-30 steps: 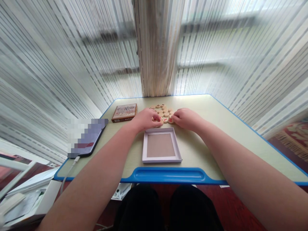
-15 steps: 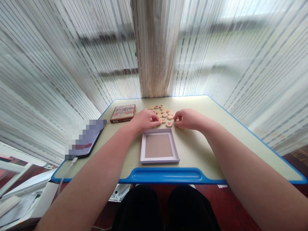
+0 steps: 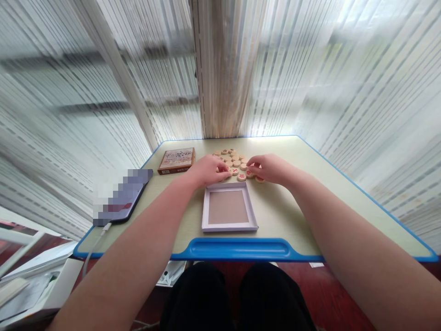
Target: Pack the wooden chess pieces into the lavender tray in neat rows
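left hand [image 3: 208, 171]: back up, thumb near fingertips, by the round pieces [image 3: 236, 163]; can't tell if it grips one.
right hand [image 3: 270, 168]: back up, fingers curled down at some pieces; can't tell its grip.
round pieces: middle of the frame.
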Demonstrator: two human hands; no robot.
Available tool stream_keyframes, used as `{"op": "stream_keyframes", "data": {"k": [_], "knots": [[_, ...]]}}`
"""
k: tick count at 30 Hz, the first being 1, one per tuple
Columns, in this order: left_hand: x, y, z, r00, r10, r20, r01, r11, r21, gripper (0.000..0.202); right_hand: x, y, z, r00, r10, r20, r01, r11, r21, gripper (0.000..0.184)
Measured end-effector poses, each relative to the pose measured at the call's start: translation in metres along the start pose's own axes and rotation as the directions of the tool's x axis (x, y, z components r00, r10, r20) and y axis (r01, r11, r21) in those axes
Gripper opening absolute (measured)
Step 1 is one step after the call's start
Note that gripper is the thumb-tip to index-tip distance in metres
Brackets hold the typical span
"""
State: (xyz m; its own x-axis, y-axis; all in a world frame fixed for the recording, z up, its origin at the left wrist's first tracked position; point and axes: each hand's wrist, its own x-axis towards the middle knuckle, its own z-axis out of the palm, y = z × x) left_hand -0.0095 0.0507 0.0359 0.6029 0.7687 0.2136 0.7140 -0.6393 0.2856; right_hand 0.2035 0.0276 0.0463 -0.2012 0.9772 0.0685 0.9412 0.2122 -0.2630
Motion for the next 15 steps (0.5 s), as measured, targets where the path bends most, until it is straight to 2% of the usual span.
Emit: {"op": "stream_keyframes", "data": {"k": [8,15], "knots": [[0.001,0.002,-0.001,0.999,0.043,-0.007,-0.042,0.999,0.023,0.032,0.008,0.003,0.011,0.982,-0.103,-0.158,0.105,0.994,0.002,0.024],[0.003,0.001,0.0,1.0,0.027,0.013,-0.027,0.999,0.046,0.036,0.016,0.006,0.017,0.993,0.029,-0.116,-0.024,0.999,0.04,0.026]]}}
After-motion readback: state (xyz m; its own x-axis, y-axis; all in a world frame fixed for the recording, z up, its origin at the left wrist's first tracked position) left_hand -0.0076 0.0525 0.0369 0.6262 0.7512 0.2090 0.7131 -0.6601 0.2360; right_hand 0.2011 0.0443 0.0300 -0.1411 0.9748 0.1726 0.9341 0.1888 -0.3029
